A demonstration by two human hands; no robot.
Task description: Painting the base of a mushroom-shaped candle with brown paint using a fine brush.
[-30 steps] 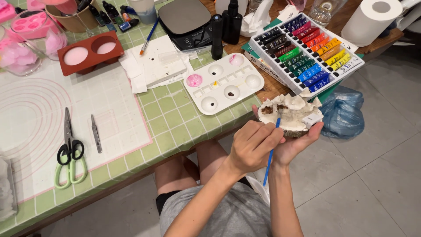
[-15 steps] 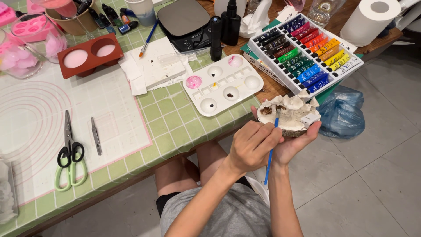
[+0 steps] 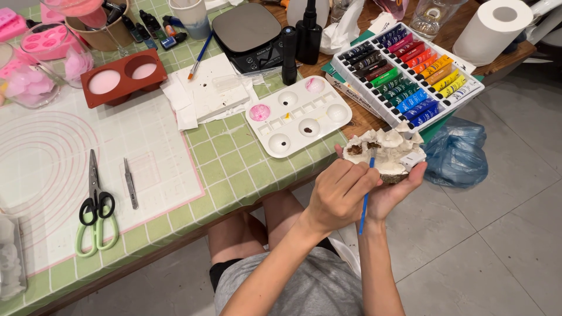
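My left hand point(image 3: 338, 194) grips a thin blue paintbrush point(image 3: 365, 202), its tip touching a white, ruffled shell-shaped piece point(image 3: 383, 151) with brown spots. My right hand point(image 3: 393, 190) cups that piece from below, just off the table's edge above my lap. Close by on the table lies a white paint palette point(image 3: 298, 114) with pink and brown dabs in its wells. Beyond it stands a white tray of coloured paint tubes point(image 3: 413, 73).
The green checked table point(image 3: 228, 161) carries a white cutting mat point(image 3: 70, 169), green-handled scissors point(image 3: 93, 205), tweezers point(image 3: 131, 184), a red two-well mould point(image 3: 123, 76), a black scale point(image 3: 246, 32), dark bottles point(image 3: 298, 41) and a paper roll point(image 3: 492, 29). A blue bag point(image 3: 456, 152) lies on the tiled floor.
The brush hand has shifted slightly along the white piece; both hands stay in nearly the same place beside the table edge.
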